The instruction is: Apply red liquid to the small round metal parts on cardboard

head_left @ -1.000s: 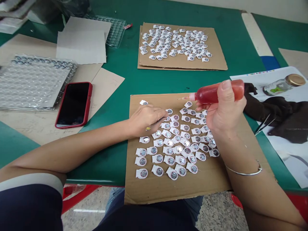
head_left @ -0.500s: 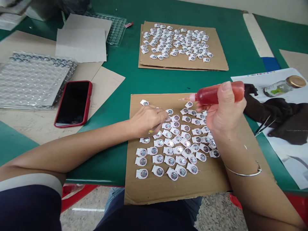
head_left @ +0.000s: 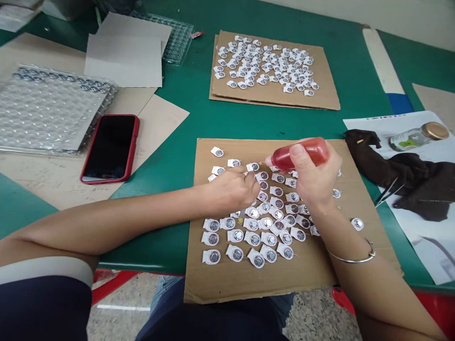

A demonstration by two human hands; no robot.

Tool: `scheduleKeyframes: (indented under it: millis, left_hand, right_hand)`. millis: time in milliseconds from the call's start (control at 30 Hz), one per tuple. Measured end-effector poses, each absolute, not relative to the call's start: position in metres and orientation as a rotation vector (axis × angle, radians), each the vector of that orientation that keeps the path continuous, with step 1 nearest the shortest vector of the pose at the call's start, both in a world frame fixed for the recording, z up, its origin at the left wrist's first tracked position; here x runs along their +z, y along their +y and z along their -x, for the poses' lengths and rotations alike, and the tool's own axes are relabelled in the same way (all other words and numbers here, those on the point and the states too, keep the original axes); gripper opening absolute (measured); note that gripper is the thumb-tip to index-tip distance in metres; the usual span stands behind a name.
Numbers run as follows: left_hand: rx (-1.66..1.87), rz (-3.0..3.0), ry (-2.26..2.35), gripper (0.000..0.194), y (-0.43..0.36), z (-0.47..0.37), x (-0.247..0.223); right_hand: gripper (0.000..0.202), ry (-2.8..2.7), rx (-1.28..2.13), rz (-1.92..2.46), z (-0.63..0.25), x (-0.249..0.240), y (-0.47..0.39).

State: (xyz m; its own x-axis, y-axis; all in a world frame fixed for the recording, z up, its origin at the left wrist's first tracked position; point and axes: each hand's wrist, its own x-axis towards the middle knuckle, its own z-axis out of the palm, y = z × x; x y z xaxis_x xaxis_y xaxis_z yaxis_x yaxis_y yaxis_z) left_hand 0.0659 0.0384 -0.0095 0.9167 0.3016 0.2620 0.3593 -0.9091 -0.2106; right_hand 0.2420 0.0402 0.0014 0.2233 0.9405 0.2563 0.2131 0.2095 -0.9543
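Rows of small round silver parts on white tabs (head_left: 256, 258) cover a cardboard sheet (head_left: 209, 286) before me. My right hand (head_left: 314, 177) grips a squeeze bottle (head_left: 309, 150) of red liquid, tilted with its thin nozzle pointing left. The nozzle tip is at one silver part (head_left: 254, 166) near the top of the sheet, though whether it touches cannot be told. Low over the parts, my left hand (head_left: 236, 192) is closed on a slim tool (head_left: 241, 217) with a yellow mark; its working end is hidden by the fingers.
Another cardboard sheet (head_left: 329, 97) with many similar parts lies at the back. A red-cased phone (head_left: 111, 149) and clear plastic trays (head_left: 50, 111) are on the left. To the right are dark cloth (head_left: 423, 180), tweezers (head_left: 387, 193) and a glass jar (head_left: 408, 138) on white paper.
My right hand has brought the bottle down and left, its nozzle now at a part. My left hand has shifted slightly right and nearer me, still around the slim tool.
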Motion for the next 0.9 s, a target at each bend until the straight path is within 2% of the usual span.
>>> scheduleKeyframes:
  millis: [500,900]
  left_hand:
    - [-0.326,2.731,-0.424,0.032,0.035,-0.068,-0.014]
    - [-0.345,2.702,-0.406,0.031,0.035,-0.068,-0.017]
  right_hand:
    - [0.027,-1.458,0.466,1.442,-0.245,-0.008,0.039]
    - [0.027,-1.424,0.501,1.448,-0.244,-0.011,0.039]
